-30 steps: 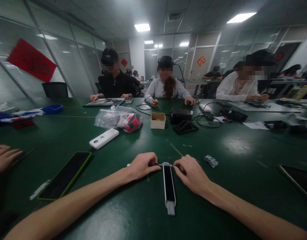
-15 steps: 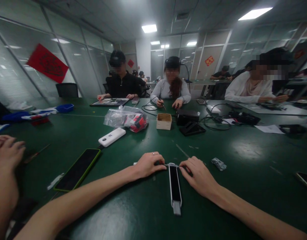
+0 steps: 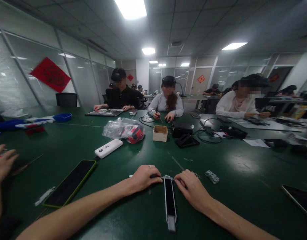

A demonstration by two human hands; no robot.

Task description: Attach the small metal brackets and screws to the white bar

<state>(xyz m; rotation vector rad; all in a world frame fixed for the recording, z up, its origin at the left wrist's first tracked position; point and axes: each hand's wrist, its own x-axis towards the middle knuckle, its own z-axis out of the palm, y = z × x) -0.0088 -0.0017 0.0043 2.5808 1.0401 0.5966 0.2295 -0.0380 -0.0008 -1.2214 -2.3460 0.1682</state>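
Note:
A long narrow device with a black face and white rim [image 3: 170,196] lies on the green table [image 3: 118,213], a grey tab at its near end. At the left of its far end is my left hand [image 3: 146,177], with thumb and fingers pinched on something thin and small. My right hand [image 3: 191,186] pinches at the right side of the same end, also on something too small to make out. A small chain-like piece [image 3: 195,174] shows just beyond my right hand. To the right lies a small grey packet [image 3: 212,177].
At the left are a green-edged phone [image 3: 70,183], a white power bank [image 3: 108,148] and another person's hand [image 3: 3,163]. Farther off stand a bagged red item [image 3: 133,132], a small box [image 3: 160,133] and black cables. Several people sit across the table.
The view has tilted up, so the table, hands and device appear lower. Both hands keep their pinch by the device's far end. The neighbour's hand at the left has shifted.

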